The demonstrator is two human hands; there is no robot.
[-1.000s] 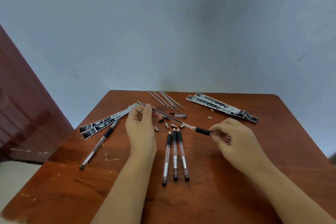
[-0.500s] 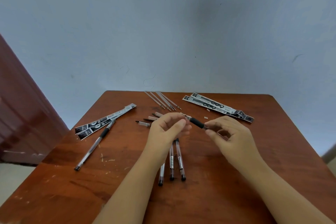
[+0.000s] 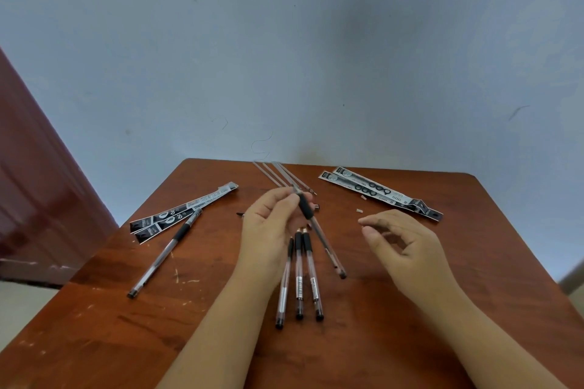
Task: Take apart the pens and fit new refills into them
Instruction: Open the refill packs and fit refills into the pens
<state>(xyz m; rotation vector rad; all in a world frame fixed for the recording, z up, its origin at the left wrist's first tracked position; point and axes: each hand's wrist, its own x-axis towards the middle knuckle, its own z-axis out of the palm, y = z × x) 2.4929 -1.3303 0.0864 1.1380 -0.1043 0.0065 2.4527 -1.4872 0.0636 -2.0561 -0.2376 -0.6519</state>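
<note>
My left hand (image 3: 268, 230) pinches a clear pen with a black grip (image 3: 319, 230) near its tip end, and the barrel slants down toward me over the table. My right hand (image 3: 401, 246) hovers to the right of it, fingers loosely curled, holding nothing that I can see. Three pens (image 3: 298, 278) lie side by side in front of me, partly under my left wrist. Another pen (image 3: 167, 253) lies on the left. Several bare refills (image 3: 278, 174) lie fanned at the far edge.
Refill packets lie at the left (image 3: 183, 211) and at the far right (image 3: 379, 193). Small loose pen parts (image 3: 359, 210) are scattered mid-table. The wooden table (image 3: 410, 309) stands against a pale wall, with a dark red door at the left.
The pen has passed from my right hand to my left, which now holds it alone with its barrel swung toward me. My right hand has let go and drawn off to the right.
</note>
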